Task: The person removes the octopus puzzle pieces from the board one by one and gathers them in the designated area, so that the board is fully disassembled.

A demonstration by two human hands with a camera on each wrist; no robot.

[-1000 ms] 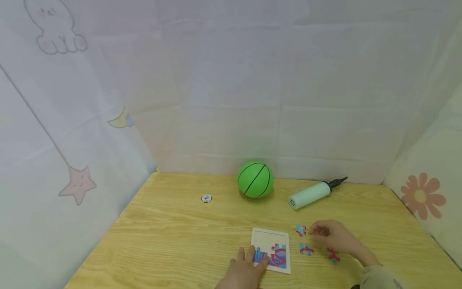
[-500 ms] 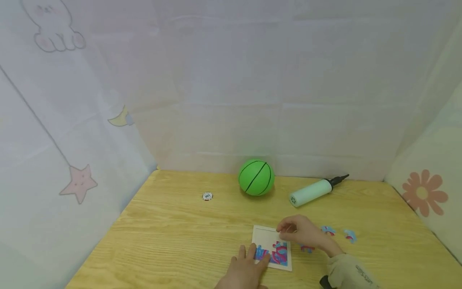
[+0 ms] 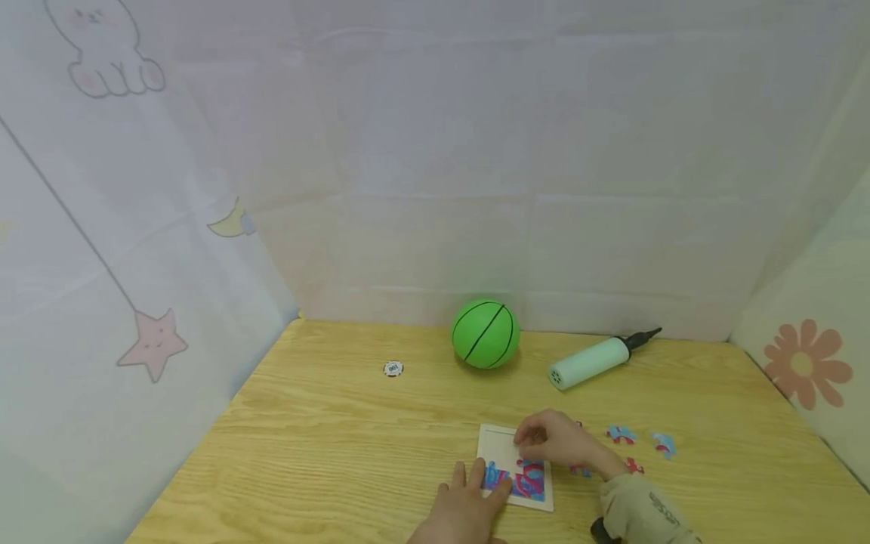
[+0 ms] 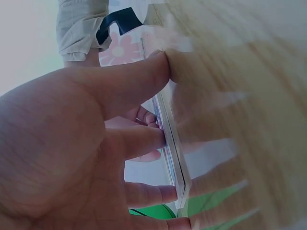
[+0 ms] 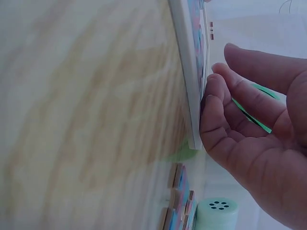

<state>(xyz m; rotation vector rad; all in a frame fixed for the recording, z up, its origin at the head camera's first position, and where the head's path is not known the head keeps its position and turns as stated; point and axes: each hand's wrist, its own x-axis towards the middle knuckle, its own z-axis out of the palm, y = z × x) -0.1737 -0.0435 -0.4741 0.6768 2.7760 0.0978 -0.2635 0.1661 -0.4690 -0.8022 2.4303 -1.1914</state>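
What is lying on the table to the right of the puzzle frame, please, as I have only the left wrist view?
Observer: Several loose puzzle pieces lie there, as the head view shows.
Operator: Thank you; could you tell me how full the frame is?
Observer: Its near part holds joined pieces, while its far-left part is bare.
Operator: And is anything lying beyond the loose ones, please?
Observer: Yes, a pale green pump lies on its side, its black nozzle pointing to the far right.
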